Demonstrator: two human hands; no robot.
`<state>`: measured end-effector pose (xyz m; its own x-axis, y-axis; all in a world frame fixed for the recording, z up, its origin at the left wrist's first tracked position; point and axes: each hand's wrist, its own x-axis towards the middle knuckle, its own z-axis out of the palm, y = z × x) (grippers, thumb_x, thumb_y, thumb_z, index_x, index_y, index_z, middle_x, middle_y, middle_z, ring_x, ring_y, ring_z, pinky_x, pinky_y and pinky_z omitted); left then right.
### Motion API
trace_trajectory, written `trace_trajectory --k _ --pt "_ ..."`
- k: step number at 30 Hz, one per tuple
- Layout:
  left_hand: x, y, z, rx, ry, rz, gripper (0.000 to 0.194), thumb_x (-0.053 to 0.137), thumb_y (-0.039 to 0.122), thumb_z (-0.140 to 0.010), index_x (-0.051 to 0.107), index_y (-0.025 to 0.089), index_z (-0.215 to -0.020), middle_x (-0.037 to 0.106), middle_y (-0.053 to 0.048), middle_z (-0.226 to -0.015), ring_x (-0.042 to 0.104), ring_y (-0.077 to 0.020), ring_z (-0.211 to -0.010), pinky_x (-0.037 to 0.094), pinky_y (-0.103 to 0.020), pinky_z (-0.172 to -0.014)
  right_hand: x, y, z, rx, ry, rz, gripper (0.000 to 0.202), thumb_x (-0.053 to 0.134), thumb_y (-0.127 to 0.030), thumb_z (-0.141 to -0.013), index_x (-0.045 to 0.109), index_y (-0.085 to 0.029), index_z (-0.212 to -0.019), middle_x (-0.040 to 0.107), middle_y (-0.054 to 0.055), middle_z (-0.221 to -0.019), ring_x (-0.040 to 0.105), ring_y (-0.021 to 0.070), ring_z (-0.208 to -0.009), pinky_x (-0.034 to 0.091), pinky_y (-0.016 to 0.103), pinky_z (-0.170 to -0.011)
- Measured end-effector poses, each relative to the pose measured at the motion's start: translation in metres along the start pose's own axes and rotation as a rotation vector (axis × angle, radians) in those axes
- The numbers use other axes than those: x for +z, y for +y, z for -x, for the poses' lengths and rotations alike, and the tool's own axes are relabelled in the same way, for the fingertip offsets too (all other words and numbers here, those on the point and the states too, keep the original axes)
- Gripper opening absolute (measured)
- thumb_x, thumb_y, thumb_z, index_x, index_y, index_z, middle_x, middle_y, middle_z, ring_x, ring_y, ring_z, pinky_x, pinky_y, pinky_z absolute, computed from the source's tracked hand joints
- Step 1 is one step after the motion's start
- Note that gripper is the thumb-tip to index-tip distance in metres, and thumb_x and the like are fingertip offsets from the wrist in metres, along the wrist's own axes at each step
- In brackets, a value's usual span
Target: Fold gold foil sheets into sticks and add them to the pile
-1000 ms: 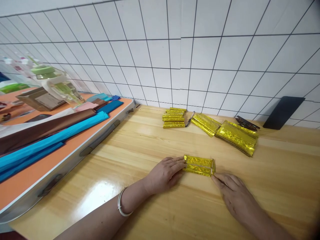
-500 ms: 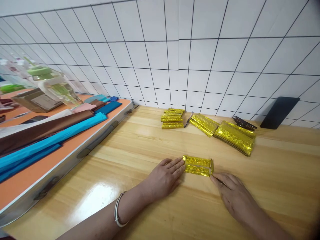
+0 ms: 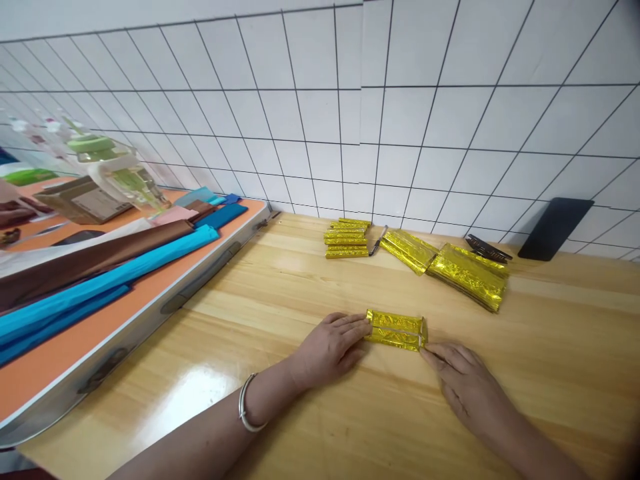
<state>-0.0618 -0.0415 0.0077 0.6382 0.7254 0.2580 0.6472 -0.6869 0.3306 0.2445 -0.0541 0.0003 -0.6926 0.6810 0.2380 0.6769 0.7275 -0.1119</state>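
A folded sheet of gold foil paper [image 3: 395,330] lies on the wooden table, with a seam along its middle and a narrow flap raised at its right end. My left hand [image 3: 330,350], a bangle at the wrist, rests with fingers stretched out on the sheet's left end. At the lower right corner, my right hand [image 3: 463,377] pinches the flap's edge between thumb and fingers. Behind the sheet lie a stack of flat gold foil paper [image 3: 470,277], another gold foil piece [image 3: 407,250] and several narrow folded gold strips [image 3: 347,240].
A dark phone-like slab [image 3: 555,229] leans on the tiled wall, beside a dark hair claw clip [image 3: 487,249]. A pen-like thing [image 3: 377,241] lies by the strips. On the left, an orange-topped surface [image 3: 150,280] bears folded cloths, a box [image 3: 87,200] and a green-lidded bottle [image 3: 113,167].
The view has shifted slightly. Both hands stay at the two ends of the foil sheet, with hardly any movement.
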Motion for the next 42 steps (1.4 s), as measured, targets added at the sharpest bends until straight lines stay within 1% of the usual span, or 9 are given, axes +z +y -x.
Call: trace_trajectory --k 3,6,9,11,17,24,32,37,42 --pt "-0.002 0.000 0.001 -0.004 0.041 -0.015 0.048 0.044 0.021 -0.087 0.035 0.019 -0.134 0.051 -0.008 -0.131 0.042 -0.0191 -0.125 0.035 -0.038 -0.099 -0.001 0.000 0.000 0.007 -0.010 -0.006 0.044 0.040 -0.010 -0.085 0.052 -0.018 -0.126 0.058 0.011 -0.119 0.050 0.0220 -0.106 0.046 0.040 -0.090" --pt "-0.008 0.003 0.004 0.059 0.072 -0.064 0.041 0.042 0.018 -0.088 0.043 0.019 -0.129 0.052 -0.010 -0.129 0.045 -0.0212 -0.121 0.037 -0.039 -0.097 -0.001 0.000 0.000 0.011 -0.004 -0.013 0.046 0.041 -0.009 -0.083 0.051 -0.019 -0.127 0.059 0.010 -0.118 0.051 0.0219 -0.105 0.046 0.039 -0.089" --pt "-0.010 0.008 0.008 0.145 0.045 -0.093 0.034 0.043 0.020 -0.088 0.050 0.017 -0.122 0.057 -0.011 -0.123 0.050 -0.0230 -0.113 0.040 -0.040 -0.093 0.000 0.001 0.000 0.006 0.002 -0.021 0.048 0.043 -0.009 -0.082 0.051 -0.019 -0.127 0.059 0.010 -0.118 0.052 0.0218 -0.105 0.046 0.039 -0.088" --pt "-0.009 0.011 0.010 0.166 0.024 -0.099 0.032 0.043 0.022 -0.089 0.051 0.016 -0.120 0.058 -0.011 -0.121 0.053 -0.0230 -0.110 0.042 -0.039 -0.092 0.000 0.001 0.000 0.011 -0.004 -0.021 0.048 0.043 -0.008 -0.081 0.051 -0.019 -0.127 0.059 0.010 -0.118 0.051 0.0217 -0.106 0.046 0.038 -0.089" --pt "-0.003 0.011 0.009 0.109 0.004 -0.072 0.031 0.041 0.019 -0.090 0.051 0.015 -0.119 0.058 -0.011 -0.121 0.053 -0.0218 -0.111 0.044 -0.037 -0.091 -0.001 0.001 -0.001 -0.007 0.013 -0.017 0.046 0.042 -0.009 -0.083 0.052 -0.018 -0.126 0.059 0.011 -0.118 0.051 0.0216 -0.105 0.046 0.038 -0.087" --pt "-0.002 0.007 0.007 0.111 -0.025 0.037 0.032 0.039 0.016 -0.090 0.051 0.018 -0.120 0.058 -0.010 -0.121 0.055 -0.0191 -0.109 0.045 -0.035 -0.092 0.000 0.002 0.000 -0.009 0.016 -0.018 0.045 0.043 -0.009 -0.082 0.053 -0.018 -0.125 0.059 0.011 -0.118 0.051 0.0219 -0.105 0.046 0.038 -0.087" --pt "0.006 0.000 0.003 0.048 0.025 0.108 0.037 0.041 0.008 -0.084 0.053 0.021 -0.117 0.061 -0.007 -0.115 0.058 -0.0168 -0.104 0.047 -0.030 -0.089 0.000 0.000 -0.001 0.006 0.037 -0.023 0.046 0.043 -0.010 -0.082 0.053 -0.021 -0.125 0.060 0.009 -0.117 0.052 0.0213 -0.104 0.047 0.037 -0.086" --pt "0.008 0.000 -0.004 0.013 0.072 0.168 0.027 0.041 0.014 -0.088 0.057 0.021 -0.109 0.065 -0.006 -0.105 0.060 -0.0153 -0.098 0.048 -0.027 -0.085 -0.001 0.000 -0.002 0.013 0.037 -0.016 0.045 0.043 -0.010 -0.082 0.054 -0.021 -0.124 0.061 0.009 -0.116 0.052 0.0216 -0.103 0.047 0.037 -0.086" --pt "0.010 0.000 -0.010 -0.105 0.105 0.264 0.018 0.045 0.019 -0.089 0.061 0.020 -0.098 0.066 -0.004 -0.094 0.062 -0.0142 -0.088 0.049 -0.025 -0.078 -0.002 0.000 -0.002 0.019 0.001 -0.021 0.044 0.043 -0.010 -0.083 0.053 -0.019 -0.125 0.060 0.009 -0.116 0.052 0.0214 -0.103 0.046 0.038 -0.088"
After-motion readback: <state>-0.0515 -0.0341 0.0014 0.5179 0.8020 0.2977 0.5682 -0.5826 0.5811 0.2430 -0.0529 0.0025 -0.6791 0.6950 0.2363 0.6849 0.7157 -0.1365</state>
